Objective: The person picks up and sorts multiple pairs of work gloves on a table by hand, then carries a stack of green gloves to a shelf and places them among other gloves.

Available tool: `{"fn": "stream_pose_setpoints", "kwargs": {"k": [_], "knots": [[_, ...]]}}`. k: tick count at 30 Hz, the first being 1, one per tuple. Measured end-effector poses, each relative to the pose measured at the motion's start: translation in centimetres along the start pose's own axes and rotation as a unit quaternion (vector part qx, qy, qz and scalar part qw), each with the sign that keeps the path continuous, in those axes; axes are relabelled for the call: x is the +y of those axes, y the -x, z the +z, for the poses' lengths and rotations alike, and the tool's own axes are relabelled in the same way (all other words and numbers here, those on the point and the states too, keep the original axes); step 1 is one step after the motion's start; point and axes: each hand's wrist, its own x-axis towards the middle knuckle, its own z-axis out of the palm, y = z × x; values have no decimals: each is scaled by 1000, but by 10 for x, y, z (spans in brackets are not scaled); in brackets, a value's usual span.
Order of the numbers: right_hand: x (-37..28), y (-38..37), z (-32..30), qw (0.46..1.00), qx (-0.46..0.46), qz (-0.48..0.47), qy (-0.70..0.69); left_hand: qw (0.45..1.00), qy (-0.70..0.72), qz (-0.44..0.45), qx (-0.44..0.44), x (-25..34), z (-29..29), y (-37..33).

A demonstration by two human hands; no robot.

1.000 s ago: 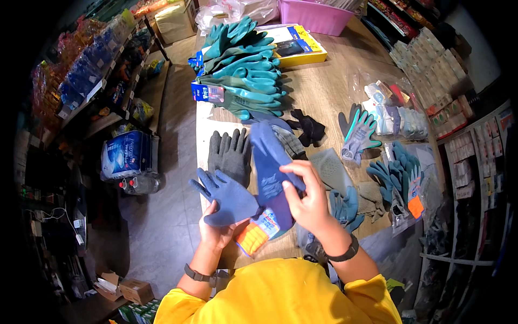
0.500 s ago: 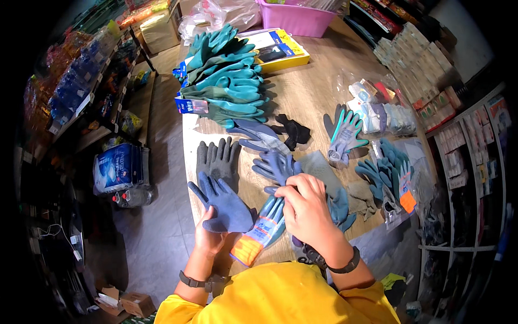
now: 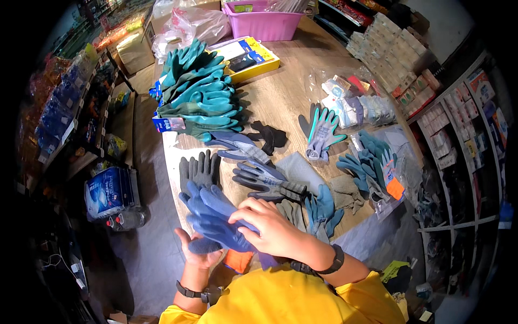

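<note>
A pair of blue work gloves (image 3: 216,216), one laid over the other, lies above my left hand and in front of my right. My right hand (image 3: 267,225) pinches the upper glove from the right with bent fingers. Palm up beneath the gloves, my left hand (image 3: 198,251) has its fingers stretched out, partly covered by them. An orange cuff (image 3: 237,261) peeks out below the gloves; the rest of that glove is hidden. Just beyond are a dark grey glove (image 3: 199,166) and a grey-and-blue glove (image 3: 264,181) flat on the table (image 3: 291,59).
A pile of teal gloves (image 3: 202,100) stands at the far left beside a yellow box (image 3: 256,70). Behind is a pink bin (image 3: 264,24). More gloves (image 3: 324,129) and bagged goods (image 3: 356,105) lie to the right. Shelves flank both sides.
My right hand has brought a blue glove leftward onto the one at my left hand. My left hand's fingers have opened out. The view has shifted, with the table appearing further left.
</note>
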Motion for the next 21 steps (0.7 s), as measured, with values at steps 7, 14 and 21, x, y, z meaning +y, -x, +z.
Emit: {"fn": "stream_pose_setpoints", "kwargs": {"k": [7,14,21], "knots": [[13,-1,15,992,80,-18,-91,986,-148,44,60,-8,21,1],[33,18,28,946,-21,155,-282,984,-158,-19,78,-8,-8,8],[65,-30,-49,966,187,25,-177,834,-551,-4,7,7,22,-2]]}}
